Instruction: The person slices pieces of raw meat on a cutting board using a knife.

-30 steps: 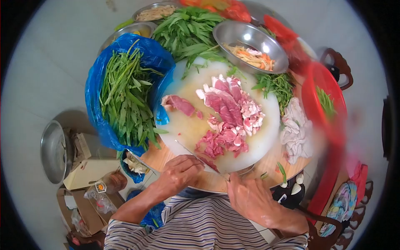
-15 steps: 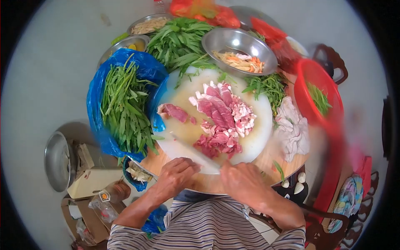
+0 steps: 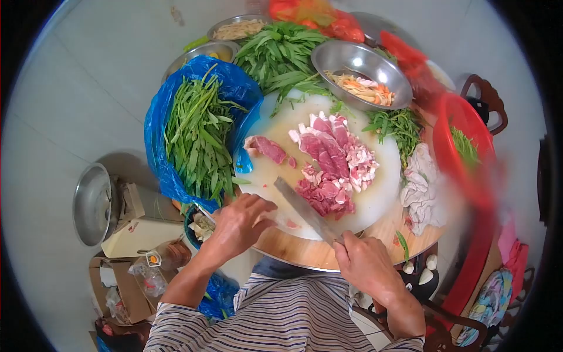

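My right hand [image 3: 365, 258] is wrapped round the handle of a knife [image 3: 308, 211], whose blade lies over the near part of a round white cutting board [image 3: 264, 199]. My left hand [image 3: 241, 222] hovers at the board's near left edge, fingers apart and curved, holding nothing. Sliced and chopped red meat [image 3: 325, 196] is heaped on the board beyond the blade, beside larger pieces [image 3: 328, 146] with white fat. A separate meat piece [image 3: 267, 148] lies to the left, and a small scrap [image 3: 292, 224] rests near the blade.
A blue bag [image 3: 158, 138] of leafy greens [image 3: 202, 141] stands left of the board. Behind are more greens [image 3: 278, 56] and a steel bowl [image 3: 358, 53] with shredded food. On the right lie a crumpled cloth [image 3: 420, 188] and a red basket [image 3: 469, 126].
My left hand has moved left, away from the blade, and its fingers have opened. The knife, still in my right hand, now lies flatter and farther onto the board. The view has shifted.
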Demonstrator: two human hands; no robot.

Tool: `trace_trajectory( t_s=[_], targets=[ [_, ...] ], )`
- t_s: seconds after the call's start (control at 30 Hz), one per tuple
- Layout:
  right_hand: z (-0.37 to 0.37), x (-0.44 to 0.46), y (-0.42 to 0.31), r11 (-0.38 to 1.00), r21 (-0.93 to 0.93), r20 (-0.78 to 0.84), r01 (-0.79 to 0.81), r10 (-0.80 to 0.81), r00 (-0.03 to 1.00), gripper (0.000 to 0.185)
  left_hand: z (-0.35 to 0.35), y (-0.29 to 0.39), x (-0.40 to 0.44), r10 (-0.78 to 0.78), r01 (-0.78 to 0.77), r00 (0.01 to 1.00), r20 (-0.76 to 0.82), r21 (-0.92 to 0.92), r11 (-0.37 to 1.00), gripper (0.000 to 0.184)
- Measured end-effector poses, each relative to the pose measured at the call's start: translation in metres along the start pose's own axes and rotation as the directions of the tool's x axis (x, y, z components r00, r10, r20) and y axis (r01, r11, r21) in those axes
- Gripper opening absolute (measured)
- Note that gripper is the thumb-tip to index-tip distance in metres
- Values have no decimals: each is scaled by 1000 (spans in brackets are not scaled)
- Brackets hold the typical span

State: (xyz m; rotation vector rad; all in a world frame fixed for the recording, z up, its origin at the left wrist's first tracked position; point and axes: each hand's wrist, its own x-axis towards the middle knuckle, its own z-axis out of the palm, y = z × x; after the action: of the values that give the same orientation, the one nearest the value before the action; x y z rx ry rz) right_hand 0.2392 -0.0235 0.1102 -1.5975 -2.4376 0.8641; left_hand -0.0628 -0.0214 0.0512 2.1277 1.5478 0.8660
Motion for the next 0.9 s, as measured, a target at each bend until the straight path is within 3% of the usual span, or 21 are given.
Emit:
trace_trajectory(
  t_s=[0.07, 0.17, 0.3, 0.37, 0.4, 0.47, 0.5, 0.57, 0.63, 0.7, 0.77, 0.9],
  targets=[
    [3, 0, 3, 1000, 6, 51, 16, -16, 999, 27, -3, 13, 0, 24, -38, 993, 119, 121, 992, 27],
    [-1, 5, 3, 1000, 2, 5, -13, 13, 1000, 27, 6, 12, -1, 2, -12, 985, 170, 56, 998, 27],
    [-1, 7, 8, 999, 29, -6, -17, 18, 1000, 26, 6, 20, 3, -13, 11, 993, 116, 18, 1000, 25],
    [-2, 7, 9, 996, 81, -6, -31, 32, 999, 26, 3, 21, 6, -155, 179, 981, 115, -238, 955, 24],
    [-3, 7, 9, 996, 82, -8, -30, 31, 999, 26, 5, 21, 7, -153, 177, 981, 115, -236, 955, 24],
    [-4, 6, 11, 992, 127, -24, -26, 29, 999, 26, 11, 19, 12, -324, 314, 941, 101, -618, 721, 23],
    [-3, 7, 13, 992, 127, -26, -23, 27, 999, 26, 13, 20, 14, -323, 312, 941, 99, -617, 723, 23],
    [1, 6, 16, 988, 151, -50, -17, 25, 998, 27, 17, 21, 16, -366, 213, 931, -7, -803, 557, 26],
    [2, 5, 17, 988, 153, -48, -30, 38, 998, 27, 25, 19, 10, -389, 208, 921, -28, -808, 551, 30],
    [-1, 6, 16, 987, 155, -45, -43, 50, 998, 28, 30, 19, 0, -434, 381, 897, 85, -646, 662, 21],
    [-3, 5, 13, 987, 149, -15, -65, 68, 998, 28, 26, 18, -6, -444, 425, 888, 121, -583, 692, 24],
    [1, 6, 10, 992, 119, -27, -31, 34, 999, 29, 12, 14, -8, -436, 404, 900, -3, -370, 836, 19]
  ],
)
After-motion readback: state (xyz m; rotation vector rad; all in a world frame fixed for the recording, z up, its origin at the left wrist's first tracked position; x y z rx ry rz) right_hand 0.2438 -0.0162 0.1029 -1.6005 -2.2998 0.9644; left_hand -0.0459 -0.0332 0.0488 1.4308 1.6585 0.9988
